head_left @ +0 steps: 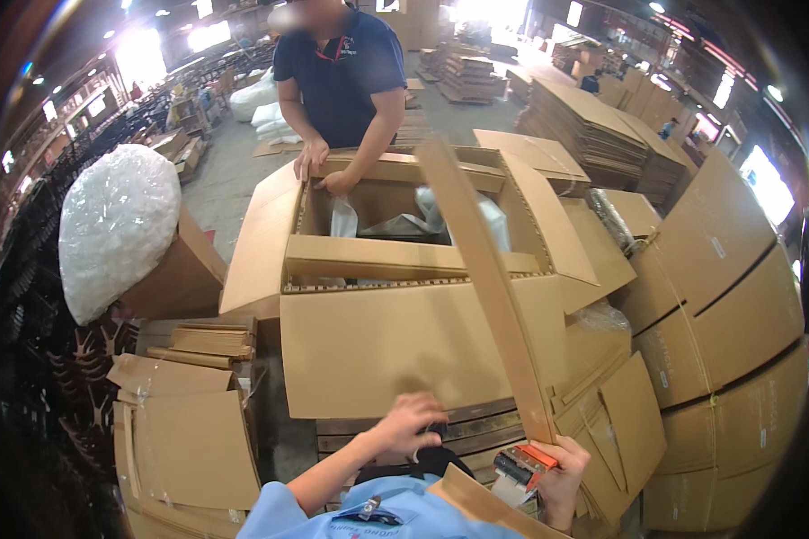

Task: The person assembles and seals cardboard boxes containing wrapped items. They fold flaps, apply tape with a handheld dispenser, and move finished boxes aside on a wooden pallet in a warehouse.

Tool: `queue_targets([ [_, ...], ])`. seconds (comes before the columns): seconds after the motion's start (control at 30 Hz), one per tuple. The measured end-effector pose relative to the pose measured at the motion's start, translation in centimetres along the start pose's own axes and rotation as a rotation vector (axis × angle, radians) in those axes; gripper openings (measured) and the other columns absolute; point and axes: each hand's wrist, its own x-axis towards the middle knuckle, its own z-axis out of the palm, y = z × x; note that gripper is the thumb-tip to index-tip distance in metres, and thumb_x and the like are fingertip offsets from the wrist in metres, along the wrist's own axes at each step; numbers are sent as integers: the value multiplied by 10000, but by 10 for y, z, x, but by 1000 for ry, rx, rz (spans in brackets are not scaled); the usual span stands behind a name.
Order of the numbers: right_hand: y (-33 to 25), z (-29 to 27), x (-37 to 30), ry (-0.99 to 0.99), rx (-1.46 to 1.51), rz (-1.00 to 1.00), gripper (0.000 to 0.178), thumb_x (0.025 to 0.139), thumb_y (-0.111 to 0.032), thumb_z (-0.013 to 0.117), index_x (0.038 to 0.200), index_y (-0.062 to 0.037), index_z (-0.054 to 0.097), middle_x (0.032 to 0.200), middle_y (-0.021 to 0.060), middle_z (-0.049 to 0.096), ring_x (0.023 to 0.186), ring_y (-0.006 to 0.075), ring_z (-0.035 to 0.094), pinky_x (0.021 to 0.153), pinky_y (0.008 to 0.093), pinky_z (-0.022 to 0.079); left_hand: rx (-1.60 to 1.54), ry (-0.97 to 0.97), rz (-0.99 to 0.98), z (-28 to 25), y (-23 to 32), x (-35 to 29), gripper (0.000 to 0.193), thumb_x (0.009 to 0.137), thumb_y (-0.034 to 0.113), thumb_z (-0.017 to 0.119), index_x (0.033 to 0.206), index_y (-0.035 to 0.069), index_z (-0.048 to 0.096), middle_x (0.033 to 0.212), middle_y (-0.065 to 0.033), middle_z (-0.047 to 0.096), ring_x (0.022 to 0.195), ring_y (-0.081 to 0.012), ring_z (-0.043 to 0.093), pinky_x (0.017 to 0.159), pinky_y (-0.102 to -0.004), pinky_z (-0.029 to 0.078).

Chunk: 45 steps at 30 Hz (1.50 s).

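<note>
My right hand (562, 472) is closed around the lower end of a long cardboard strip (490, 287), which stands up at a tilt in front of the box. An orange and black tool that looks like a tape dispenser (525, 465) sits against the same hand. My left hand (411, 422) holds nothing, its fingers apart, near the front of a large open cardboard box (404, 350). Inside that box are a cardboard divider (377, 256) and grey-white wrapping (404, 225). Another cardboard piece (490, 505) leans by my body.
Across the box a co-worker (342, 81) has both hands at its far left corner. The box rests on wooden slats (351, 440). Flat cardboard is stacked at left (189, 449) and right (710, 377). A clear bag of white material (117, 229) stands at far left.
</note>
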Motion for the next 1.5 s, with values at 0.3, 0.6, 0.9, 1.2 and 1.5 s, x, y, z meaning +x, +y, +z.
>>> queue_targets([
  [0.3,60,0,135,-150,-64,-246,263,589,-218,872,833,-131,823,867,84,787,570,228,604,568,354,426,707,432,-706,-31,-184,5,690,931,362,705,1510,70,467,1631,-257,323,1512,-514,249,1208,-647,209],
  [0.6,32,36,187,-342,-115,-100,378,673,-114,743,1040,-111,828,1024,195,770,915,399,721,830,468,571,675,306,-684,-1,-236,-21,881,885,545,735,1551,53,434,1660,-277,218,1518,-577,130,1207,-705,123],
  [0.9,-15,107,193,-181,-151,0,500,533,-85,788,1030,-120,829,1009,174,765,888,354,726,774,434,564,314,179,-414,-351,-238,119,969,732,482,900,1502,52,498,1488,-216,520,1385,-399,483,1161,-467,396],
  [1.2,-72,141,213,-234,-222,66,457,540,-123,782,995,-127,822,1034,140,776,890,338,729,752,433,549,-358,-1420,-930,-393,-363,200,967,864,609,798,1589,95,417,1480,-87,594,1324,-233,585,1092,-429,488],
  [1.5,-68,149,178,-225,-226,104,272,650,-297,883,914,-236,853,872,36,789,628,181,663,576,315,439,-755,-1129,-1078,-354,-409,141,807,852,369,848,1484,-16,526,1341,-127,680,1174,-217,674,1003,-380,552],
])
